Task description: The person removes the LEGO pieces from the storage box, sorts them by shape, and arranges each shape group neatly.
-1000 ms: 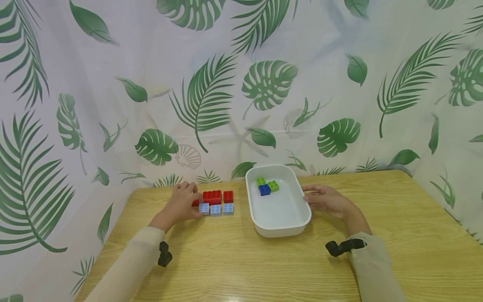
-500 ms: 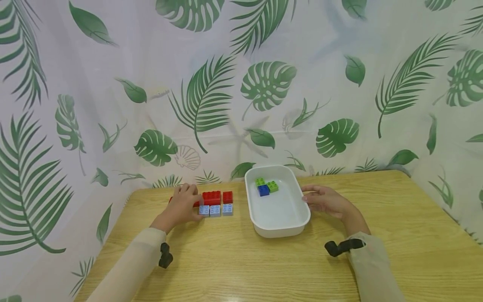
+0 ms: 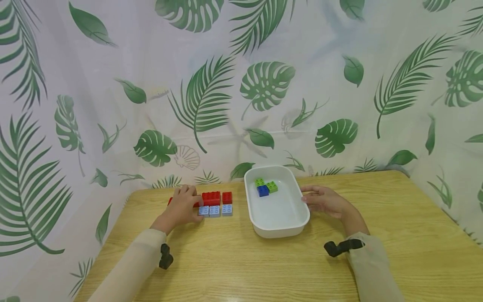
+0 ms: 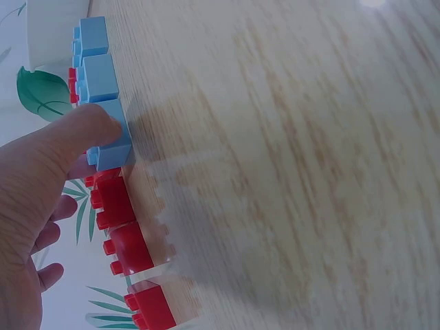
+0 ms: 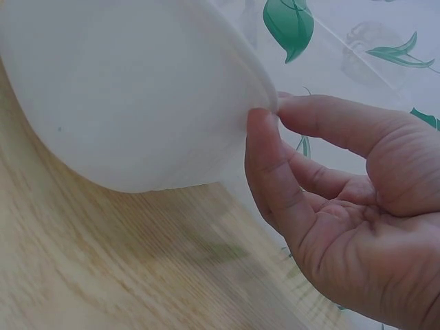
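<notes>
My left hand (image 3: 183, 207) pinches a light blue toy building brick (image 4: 113, 152) at the left end of a short row, thumb on its near side. Right beside it sits a second light blue brick (image 3: 214, 211); a third light blue brick (image 3: 227, 209) stands slightly apart. Behind runs a row of red bricks (image 3: 210, 198), partly hidden by the left hand. My right hand (image 3: 327, 202) holds the right rim of a white plastic tub (image 3: 281, 214) between thumb and finger. Inside the tub lie a dark blue brick (image 3: 263, 191) and two lime green bricks (image 3: 271, 187).
Everything stands on a wood-grain table (image 3: 241, 264). A white cloth with green leaf prints (image 3: 268, 86) hangs behind the table's back edge. Each wrist wears a black camera mount (image 3: 343, 247).
The left-hand light blue brick has shifted slightly right, against the middle one. A red brick now shows left of the left hand. The right hand and tub hold still.
</notes>
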Tool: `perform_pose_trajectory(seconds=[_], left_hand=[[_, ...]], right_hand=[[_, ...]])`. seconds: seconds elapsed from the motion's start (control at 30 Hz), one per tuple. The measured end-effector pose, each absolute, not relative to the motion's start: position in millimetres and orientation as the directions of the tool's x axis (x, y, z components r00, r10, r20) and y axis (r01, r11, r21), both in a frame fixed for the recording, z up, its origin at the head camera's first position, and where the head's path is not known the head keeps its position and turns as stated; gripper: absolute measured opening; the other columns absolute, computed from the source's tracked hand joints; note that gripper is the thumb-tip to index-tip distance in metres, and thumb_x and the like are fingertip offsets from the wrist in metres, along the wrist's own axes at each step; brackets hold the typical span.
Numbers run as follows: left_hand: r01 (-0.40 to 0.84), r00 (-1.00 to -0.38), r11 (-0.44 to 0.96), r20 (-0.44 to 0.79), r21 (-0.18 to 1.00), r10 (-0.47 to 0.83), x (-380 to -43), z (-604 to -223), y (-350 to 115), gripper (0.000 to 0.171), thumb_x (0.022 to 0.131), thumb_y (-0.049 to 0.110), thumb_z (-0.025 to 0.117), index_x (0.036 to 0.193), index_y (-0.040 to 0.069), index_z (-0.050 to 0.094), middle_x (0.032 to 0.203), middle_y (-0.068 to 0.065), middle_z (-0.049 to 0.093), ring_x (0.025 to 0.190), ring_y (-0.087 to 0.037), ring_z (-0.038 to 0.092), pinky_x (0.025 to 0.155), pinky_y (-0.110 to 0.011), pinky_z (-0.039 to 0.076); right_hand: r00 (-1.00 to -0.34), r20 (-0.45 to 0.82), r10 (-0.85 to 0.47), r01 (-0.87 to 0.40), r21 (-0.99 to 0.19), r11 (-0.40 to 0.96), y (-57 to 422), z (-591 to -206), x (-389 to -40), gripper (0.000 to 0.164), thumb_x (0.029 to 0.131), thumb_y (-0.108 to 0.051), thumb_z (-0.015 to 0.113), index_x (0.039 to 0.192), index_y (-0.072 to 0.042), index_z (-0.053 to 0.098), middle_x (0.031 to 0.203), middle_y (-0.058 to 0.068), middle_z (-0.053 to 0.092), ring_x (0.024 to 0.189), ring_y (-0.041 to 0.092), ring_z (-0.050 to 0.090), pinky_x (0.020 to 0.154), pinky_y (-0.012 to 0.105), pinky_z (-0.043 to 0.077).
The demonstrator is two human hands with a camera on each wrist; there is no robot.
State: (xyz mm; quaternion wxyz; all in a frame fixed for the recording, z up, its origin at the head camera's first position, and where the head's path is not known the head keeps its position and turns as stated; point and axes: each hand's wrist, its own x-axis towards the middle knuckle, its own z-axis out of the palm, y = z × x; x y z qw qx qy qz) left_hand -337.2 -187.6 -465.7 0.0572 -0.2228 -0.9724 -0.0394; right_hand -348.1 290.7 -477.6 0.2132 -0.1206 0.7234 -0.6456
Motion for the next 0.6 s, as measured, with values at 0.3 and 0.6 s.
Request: perform_pose_trajectory(seconds=[0.3,0.6], left_hand=[[0.432,-0.897,0.9,0.132,0.062,0.421,-337.0,-466.1,-187.6,0.033,0.075,0.038,0.088,0.099,0.019,0.074,0.102,-0.003,0.052,0.109,-0.026,0.042,0.094,-0.046,0.036],[0.427,-0.9,0.901,0.129,0.078,0.416,-334.6,-460.5,-185.0,0.036,0.077,0.04,0.087,0.101,0.016,0.073,0.102,-0.003,0.052,0.108,-0.025,0.041,0.092,-0.044,0.035]], right_hand=[[-0.876,-0.146,-0.46,0.099,-0.987,0.124,291.1,-478.5,-348.4,0.057,0.103,-0.01,0.058,0.15,0.01,0.034,0.115,-0.007,0.072,0.103,0.01,0.07,0.088,0.03,0.059],[-0.875,-0.15,-0.459,0.107,-0.987,0.118,290.3,-477.1,-347.6,0.059,0.102,-0.01,0.06,0.15,0.01,0.034,0.116,-0.006,0.072,0.103,0.011,0.07,0.089,0.03,0.059]])
